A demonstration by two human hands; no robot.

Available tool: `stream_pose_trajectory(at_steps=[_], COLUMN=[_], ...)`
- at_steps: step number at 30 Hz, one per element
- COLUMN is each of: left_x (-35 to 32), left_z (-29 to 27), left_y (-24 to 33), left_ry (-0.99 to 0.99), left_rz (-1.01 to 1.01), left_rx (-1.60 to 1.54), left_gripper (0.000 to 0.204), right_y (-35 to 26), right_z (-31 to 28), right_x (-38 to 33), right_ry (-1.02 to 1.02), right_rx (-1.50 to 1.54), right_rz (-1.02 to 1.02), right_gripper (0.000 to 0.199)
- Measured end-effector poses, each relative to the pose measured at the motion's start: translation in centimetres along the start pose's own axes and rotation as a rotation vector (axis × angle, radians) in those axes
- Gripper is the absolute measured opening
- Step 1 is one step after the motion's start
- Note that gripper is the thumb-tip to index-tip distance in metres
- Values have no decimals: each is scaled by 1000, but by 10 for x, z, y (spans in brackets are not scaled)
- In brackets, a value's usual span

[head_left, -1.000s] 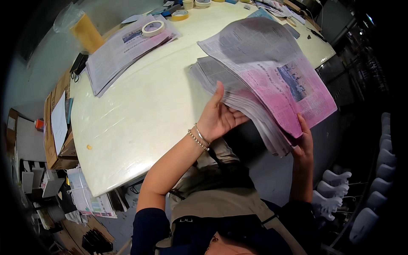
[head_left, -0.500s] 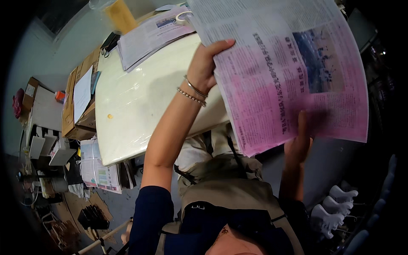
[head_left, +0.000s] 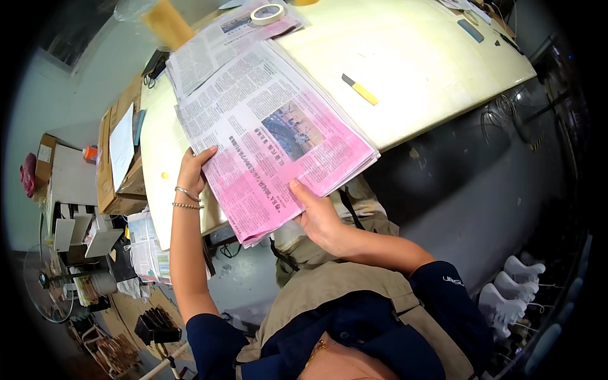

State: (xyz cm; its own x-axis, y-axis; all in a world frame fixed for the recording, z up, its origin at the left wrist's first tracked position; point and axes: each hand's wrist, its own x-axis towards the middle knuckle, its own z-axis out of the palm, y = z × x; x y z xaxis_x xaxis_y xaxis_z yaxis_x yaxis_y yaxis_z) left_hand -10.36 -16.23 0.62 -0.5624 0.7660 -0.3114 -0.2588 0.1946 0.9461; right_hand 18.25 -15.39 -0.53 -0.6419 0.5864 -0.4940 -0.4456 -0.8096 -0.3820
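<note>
A stack of newspaper sheets [head_left: 253,139], grey at the far end and pink at the near end, lies slanted at the table's near edge. My left hand [head_left: 194,170] grips its left side, thumb on top and the other fingers underneath. At the near right side my right hand [head_left: 318,220] is closed on the stack, its thumb pressed on the pink print. Beyond it is another pile of newspapers [head_left: 190,63], which the held stack partly overlaps in view. On that pile sits a roll of masking tape [head_left: 266,14].
A yellow-handled blade [head_left: 361,90] rests on the pale, plastic-covered table [head_left: 418,69]. At the left stand a cardboard box [head_left: 117,196] with papers on it and a bundle of newspapers [head_left: 147,244]. White moulded objects [head_left: 506,297] stand on the right, below table height.
Both hands have moved left and lowered the newspaper from the upper right to the table's near edge. The yellow-handled blade has come into view.
</note>
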Motion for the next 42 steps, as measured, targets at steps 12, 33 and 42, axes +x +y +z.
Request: stream_pose_trajectory(at_steps=[12, 33, 42], left_x=[-20, -23, 4], left_z=[47, 241, 244], left_y=[5, 47, 13], left_ry=[568, -982, -1027], left_rz=[672, 854, 1141], left_rx=[1510, 1729, 996], left_gripper=[81, 36, 33], right_y=[-20, -192, -197], right_z=[-8, -72, -62], right_x=[4, -4, 99], right_ry=[-68, 370, 552], right_rx=[-196, -1143, -2022], right_rz=[93, -987, -1514], right_gripper=[49, 18, 20])
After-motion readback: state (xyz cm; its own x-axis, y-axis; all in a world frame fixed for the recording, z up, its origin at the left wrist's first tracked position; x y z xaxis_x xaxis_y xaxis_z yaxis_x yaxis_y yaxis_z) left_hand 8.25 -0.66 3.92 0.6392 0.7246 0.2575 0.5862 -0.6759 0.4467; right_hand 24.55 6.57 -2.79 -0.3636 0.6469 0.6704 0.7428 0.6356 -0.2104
